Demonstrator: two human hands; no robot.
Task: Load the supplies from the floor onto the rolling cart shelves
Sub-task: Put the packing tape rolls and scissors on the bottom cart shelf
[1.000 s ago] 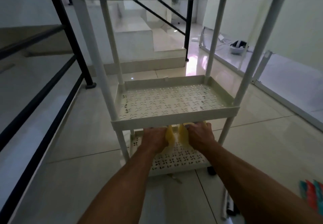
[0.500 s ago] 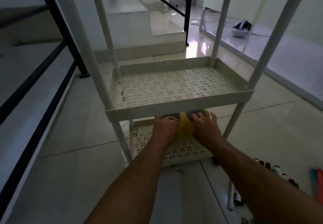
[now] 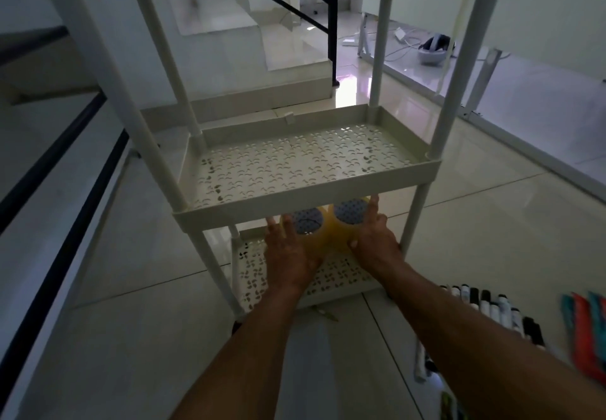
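Since a second ago our two yellowish translucent tape rolls (image 3: 331, 232) have tipped flat onto the cream perforated plastic cart's bottom shelf (image 3: 252, 275); left hand (image 3: 290, 255) and right hand (image 3: 373, 239), fingers spread, cup them; next, we judge, releasing and fetching floor markers (image 3: 492, 308).

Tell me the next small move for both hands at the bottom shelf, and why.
Probably draw both hands back. The two tape rolls appear to lie flat, side by side on the bottom shelf, with the left hand and right hand open against their sides. Markers wait on the floor.
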